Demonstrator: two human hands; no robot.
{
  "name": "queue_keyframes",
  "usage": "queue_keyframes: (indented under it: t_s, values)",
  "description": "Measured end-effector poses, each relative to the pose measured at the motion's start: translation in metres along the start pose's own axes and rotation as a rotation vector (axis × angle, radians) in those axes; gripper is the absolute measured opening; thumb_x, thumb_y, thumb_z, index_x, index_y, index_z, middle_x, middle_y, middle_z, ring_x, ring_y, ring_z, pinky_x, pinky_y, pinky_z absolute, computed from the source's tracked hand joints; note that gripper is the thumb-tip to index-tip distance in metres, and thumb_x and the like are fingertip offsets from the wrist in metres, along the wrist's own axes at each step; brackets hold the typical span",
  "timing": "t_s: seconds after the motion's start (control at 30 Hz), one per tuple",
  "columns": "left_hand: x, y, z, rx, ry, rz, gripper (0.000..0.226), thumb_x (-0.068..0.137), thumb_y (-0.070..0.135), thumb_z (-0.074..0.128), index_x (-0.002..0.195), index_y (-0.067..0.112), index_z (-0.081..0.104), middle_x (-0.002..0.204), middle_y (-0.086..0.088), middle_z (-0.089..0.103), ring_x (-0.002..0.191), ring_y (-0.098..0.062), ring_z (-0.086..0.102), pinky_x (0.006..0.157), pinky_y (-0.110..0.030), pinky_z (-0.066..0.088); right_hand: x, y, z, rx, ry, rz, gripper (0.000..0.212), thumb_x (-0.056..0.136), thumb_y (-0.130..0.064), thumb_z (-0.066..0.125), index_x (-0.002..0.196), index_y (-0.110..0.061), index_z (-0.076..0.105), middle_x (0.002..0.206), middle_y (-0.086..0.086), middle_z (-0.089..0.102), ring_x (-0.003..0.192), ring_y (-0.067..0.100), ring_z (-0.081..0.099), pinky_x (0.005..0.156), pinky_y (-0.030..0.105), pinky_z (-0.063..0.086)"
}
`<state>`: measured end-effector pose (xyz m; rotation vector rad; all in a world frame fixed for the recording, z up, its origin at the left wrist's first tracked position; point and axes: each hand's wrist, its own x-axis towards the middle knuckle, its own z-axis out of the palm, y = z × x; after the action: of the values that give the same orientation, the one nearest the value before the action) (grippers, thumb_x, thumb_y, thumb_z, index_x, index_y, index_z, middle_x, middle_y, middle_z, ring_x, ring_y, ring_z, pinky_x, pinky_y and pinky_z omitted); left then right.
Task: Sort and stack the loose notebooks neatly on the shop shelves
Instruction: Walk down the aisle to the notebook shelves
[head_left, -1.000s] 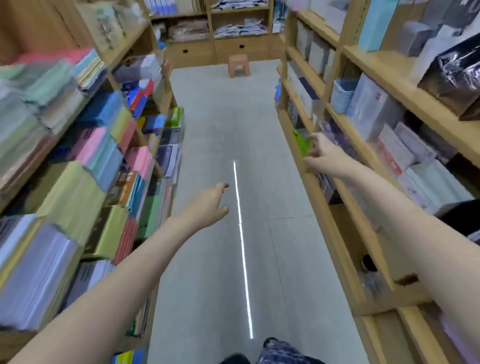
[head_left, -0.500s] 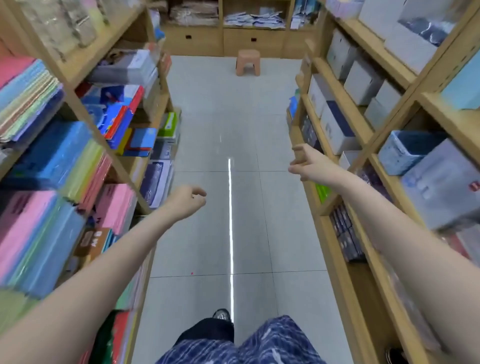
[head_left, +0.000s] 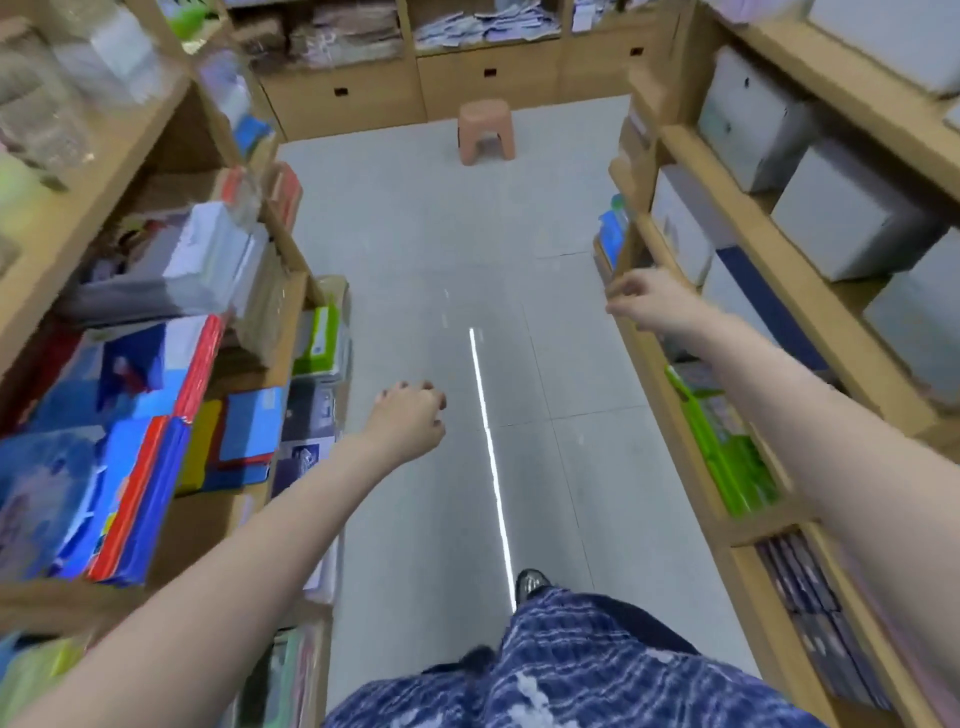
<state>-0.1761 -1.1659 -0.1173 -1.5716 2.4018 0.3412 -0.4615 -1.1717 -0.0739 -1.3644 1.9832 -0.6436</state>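
Both hands empty, fingers loosely curled — left shelves (head_left: 291, 332) hold stacked notebooks (head_left: 140, 467).

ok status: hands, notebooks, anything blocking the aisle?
Left hand and right hand both empty, fingers loosely curled, over the aisle. Notebooks on the left shelves untouched. Pink stool stands at the aisle's far end.

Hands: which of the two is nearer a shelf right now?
The right hand, raised beside the front edge of the right-hand shelves. The left hand hangs over the bare aisle floor, fingers loosely curled, holding nothing.
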Motion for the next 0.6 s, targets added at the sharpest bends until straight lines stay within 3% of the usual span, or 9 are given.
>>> queue_keyframes:
  t_s: [0.07,0.13,0.2,0.3,0.43,0.6]
  values:
    - [0.046,-0.008,-0.035,-0.034,0.024,0.024,0.038,0.093,0.019,0.044,0.13,0.015,0.049,0.136,-0.007,0.045,0.123,-0.029,0.042,0.1,-0.033,0.032,0.064,-0.043,-0.005,0.087,0.042,-0.009,0.026,0.089,-0.017,0.056,0.113,-0.007,0.062,0.109,0.007,0.057,0.106,0.023,0.055,0.09,0.034,0.048]
    - [0.094,-0.021,-0.063,-0.04,0.022,0.085,0.038,0.093,0.019,0.043,0.13,0.015,0.049,0.134,-0.006,0.048,0.121,-0.028,0.046,0.097,-0.031,0.033,0.128,-0.089,-0.007,0.109,0.045,-0.087,0.026,0.089,-0.018,0.054,0.113,-0.012,0.061,0.105,0.002,0.055,0.102,0.02,0.054,0.086,0.03,0.046]
    - [0.15,-0.042,-0.085,0.018,-0.035,0.1,0.037,0.094,0.019,0.043,0.13,0.015,0.05,0.134,-0.007,0.048,0.121,-0.027,0.045,0.099,-0.031,0.031,0.19,-0.122,-0.004,0.048,0.048,-0.192,0.028,0.09,-0.018,0.052,0.116,-0.015,0.059,0.114,0.002,0.054,0.106,0.018,0.05,0.083,0.023,0.037]
    - [0.254,-0.077,-0.114,0.128,-0.03,0.056,0.035,0.094,0.021,0.044,0.128,0.016,0.051,0.138,-0.005,0.043,0.125,-0.028,0.039,0.101,-0.033,0.029,0.289,-0.144,0.001,-0.033,0.043,-0.26,0.029,0.09,-0.018,0.053,0.119,-0.015,0.058,0.131,0.008,0.048,0.123,0.024,0.043,0.09,0.024,0.033]
    - [0.403,-0.109,-0.175,0.047,0.121,0.056,0.035,0.093,0.021,0.043,0.127,0.018,0.051,0.138,-0.003,0.043,0.124,-0.028,0.038,0.1,-0.034,0.03,0.421,-0.156,-0.032,-0.012,0.122,-0.145,0.031,0.09,-0.018,0.053,0.12,-0.014,0.057,0.13,0.009,0.05,0.118,0.024,0.047,0.082,0.023,0.032]
    - [0.56,-0.129,-0.252,0.025,0.086,0.125,0.035,0.094,0.02,0.043,0.128,0.016,0.051,0.141,-0.003,0.04,0.126,-0.028,0.035,0.102,-0.036,0.027,0.556,-0.166,-0.103,0.034,0.227,-0.001,0.029,0.091,-0.015,0.053,0.119,-0.01,0.059,0.127,0.01,0.055,0.118,0.024,0.049,0.096,0.03,0.04]
